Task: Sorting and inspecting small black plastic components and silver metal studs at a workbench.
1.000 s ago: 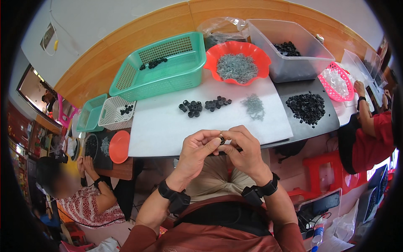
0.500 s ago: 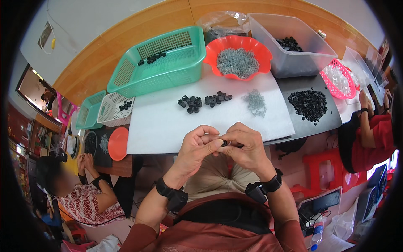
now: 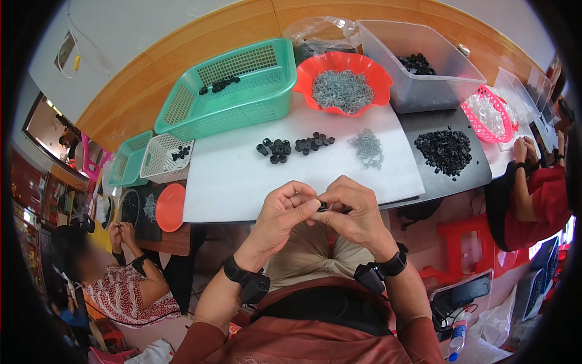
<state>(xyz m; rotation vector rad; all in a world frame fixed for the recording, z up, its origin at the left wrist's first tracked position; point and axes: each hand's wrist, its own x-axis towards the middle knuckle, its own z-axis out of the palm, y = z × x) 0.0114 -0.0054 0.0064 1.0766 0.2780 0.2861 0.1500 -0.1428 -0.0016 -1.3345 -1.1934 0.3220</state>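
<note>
My left hand (image 3: pixel 284 209) and my right hand (image 3: pixel 351 209) meet just off the table's near edge, above my lap. Between their thumbs and fingertips is a small black plastic part (image 3: pixel 322 206), mostly covered by the fingers. Both hands pinch it. Beyond them on the white sheet (image 3: pixel 230 182) lie a cluster of black cylindrical parts (image 3: pixel 276 149), a second cluster of black parts (image 3: pixel 314 142) and a small heap of thin silvery metal pieces (image 3: pixel 367 149). A larger pile of small black pieces (image 3: pixel 444 151) rests to the right on the dark tabletop.
At the back stand a green basket (image 3: pixel 230 118), a red scalloped bowl (image 3: pixel 382 88) of metal pieces and a clear bin (image 3: pixel 436 91). A white basket (image 3: pixel 160 164) and a red-orange plate (image 3: pixel 171 209) are at left. Co-workers sit left (image 3: pixel 130 288) and right (image 3: pixel 539 194); a red stool (image 3: pixel 464 239) stands right.
My hands stay together on the black part, with only a slight shift of the fingers. The co-worker at right has moved their hands slightly; the piles look the same.
</note>
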